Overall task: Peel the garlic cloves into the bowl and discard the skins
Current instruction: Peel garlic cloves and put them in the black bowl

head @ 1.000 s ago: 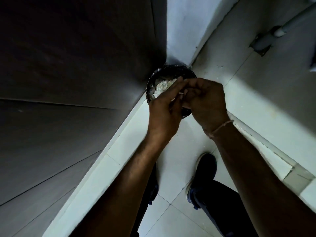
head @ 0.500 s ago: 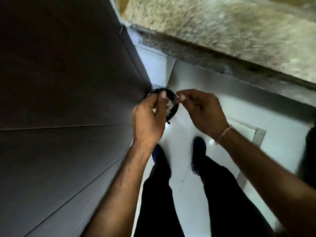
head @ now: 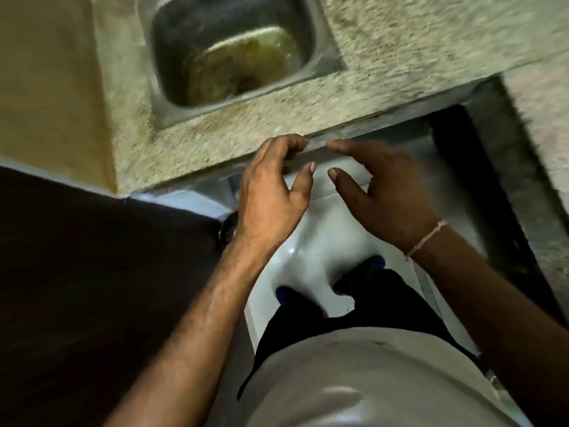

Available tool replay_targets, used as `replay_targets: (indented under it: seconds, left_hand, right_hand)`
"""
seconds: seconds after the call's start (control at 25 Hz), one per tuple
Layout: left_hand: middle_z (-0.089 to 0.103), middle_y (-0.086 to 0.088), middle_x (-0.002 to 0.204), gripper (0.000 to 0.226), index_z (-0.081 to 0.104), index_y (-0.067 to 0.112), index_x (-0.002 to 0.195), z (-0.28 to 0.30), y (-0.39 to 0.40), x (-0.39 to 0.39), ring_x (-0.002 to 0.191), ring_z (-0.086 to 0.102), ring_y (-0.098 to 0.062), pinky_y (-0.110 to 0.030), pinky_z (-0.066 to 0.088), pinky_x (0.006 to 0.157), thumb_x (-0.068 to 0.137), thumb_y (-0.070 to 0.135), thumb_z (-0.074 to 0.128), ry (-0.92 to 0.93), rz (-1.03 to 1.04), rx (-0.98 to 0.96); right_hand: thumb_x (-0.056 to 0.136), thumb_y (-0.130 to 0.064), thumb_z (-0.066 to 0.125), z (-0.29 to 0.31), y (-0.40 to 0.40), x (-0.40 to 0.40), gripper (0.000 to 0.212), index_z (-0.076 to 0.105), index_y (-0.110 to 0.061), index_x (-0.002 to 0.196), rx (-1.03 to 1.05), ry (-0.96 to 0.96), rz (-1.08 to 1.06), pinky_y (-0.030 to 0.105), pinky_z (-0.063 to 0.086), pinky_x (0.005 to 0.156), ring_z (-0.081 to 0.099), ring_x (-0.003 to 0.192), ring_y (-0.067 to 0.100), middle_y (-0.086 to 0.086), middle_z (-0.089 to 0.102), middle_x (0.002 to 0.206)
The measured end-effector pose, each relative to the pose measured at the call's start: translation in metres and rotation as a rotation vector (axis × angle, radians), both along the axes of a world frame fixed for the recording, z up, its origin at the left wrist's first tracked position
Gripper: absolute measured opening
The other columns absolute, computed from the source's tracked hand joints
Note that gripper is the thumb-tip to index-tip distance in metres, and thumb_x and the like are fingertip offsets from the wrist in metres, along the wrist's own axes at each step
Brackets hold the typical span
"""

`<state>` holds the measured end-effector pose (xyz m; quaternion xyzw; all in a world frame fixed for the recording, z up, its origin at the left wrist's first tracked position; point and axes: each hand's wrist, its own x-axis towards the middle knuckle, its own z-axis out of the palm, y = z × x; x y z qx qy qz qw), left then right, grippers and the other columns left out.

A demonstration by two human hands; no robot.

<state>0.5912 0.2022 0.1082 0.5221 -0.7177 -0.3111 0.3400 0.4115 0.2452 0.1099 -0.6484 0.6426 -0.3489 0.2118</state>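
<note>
Both hands parted since earlier, left hand (head: pixel 271 192), right hand (head: pixel 385 195) empty, near counter edge (head: pixel 354 131)

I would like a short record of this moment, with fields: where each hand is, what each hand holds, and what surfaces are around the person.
left hand: raised in front of the counter edge, fingers loosely spread, holds nothing
right hand: beside the left, apart from it, fingers relaxed, holds nothing
wrist thread: on the right wrist
sink: steel, set in the counter, murky water inside
counter: speckled stone, blurred
floor: white tiles
dark round object: partly hidden behind the left wrist; cannot tell what it is
garlic: none visible
</note>
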Motion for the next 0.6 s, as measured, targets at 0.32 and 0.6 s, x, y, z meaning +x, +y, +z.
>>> replay_targets:
  seconds: [0.32, 0.6]
  left_hand:
    - [0.068, 0.006, 0.118, 0.034, 0.067, 0.017, 0.123, 0.029, -0.028, -0.232, 0.110, 0.064, -0.013, -0.042, 0.057, 0.092, 0.090, 0.020, 0.076, -0.030, -0.471, -0.120]
    - [0.067, 0.006, 0.123, 0.038, 0.064, 0.019, 0.126, 0.034, -0.017, -0.391, 0.113, 0.064, -0.017, -0.044, 0.056, 0.094, 0.089, 0.017, 0.073, -0.067, -0.801, -0.121]
  right_hand:
    - [0.093, -0.013, 0.071, 0.021, 0.054, -0.195, 0.036, 0.068, -0.009, 0.129, -0.152, 0.003, -0.442, 0.043, 0.050, 0.105, 0.063, 0.123, 0.023, 0.005, 0.069, 0.129]
    - [0.090, -0.011, 0.073, 0.023, 0.100, -0.314, 0.041, 0.067, -0.006, 0.130, -0.111, 0.194, -0.732, 0.039, 0.048, 0.104, 0.063, 0.120, 0.033, 0.010, 0.068, 0.133]
